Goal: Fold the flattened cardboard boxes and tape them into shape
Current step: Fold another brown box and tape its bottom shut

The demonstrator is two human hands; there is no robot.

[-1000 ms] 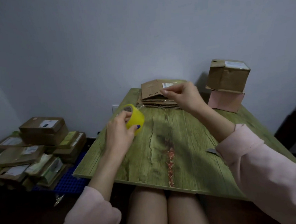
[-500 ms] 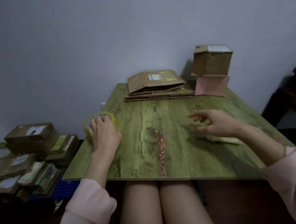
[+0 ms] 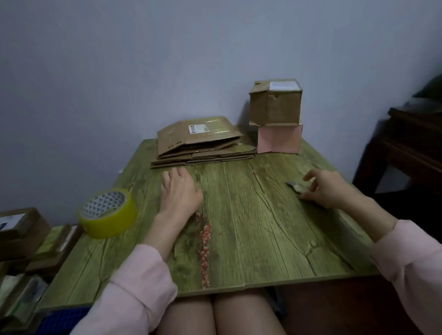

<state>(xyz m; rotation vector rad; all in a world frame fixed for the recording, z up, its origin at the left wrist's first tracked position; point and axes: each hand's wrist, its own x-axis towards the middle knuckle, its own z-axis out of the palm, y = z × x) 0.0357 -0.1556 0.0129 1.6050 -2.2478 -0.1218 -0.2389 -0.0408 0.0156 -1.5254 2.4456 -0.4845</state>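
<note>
The left hand (image 3: 180, 193) lies palm down on the green table (image 3: 259, 238), its fingers (image 3: 168, 176) straight and close together, holding nothing; the tips reach towards the stack of flattened boxes (image 3: 202, 145) at the far edge but stop just short of it. The right hand (image 3: 324, 190) is on the right side of the table with its fingers (image 3: 310, 174) curled round the end of a small cutter (image 3: 294, 186), whose grey tip sticks out to the left; it is too blurred to tell whether the cutter is lifted or resting on the table. The yellow tape roll (image 3: 108, 213) stands alone at the left edge, near the left hand but not touching it. A brown box (image 3: 276, 107) already folded sits on a pink box (image 3: 279, 139) at the far right, just beside the stack. Half a second ago the left hand was resting on the tape roll; it has since let go and moved right and farther in, while the right hand, then spread open above the cutter, has closed on it
</note>
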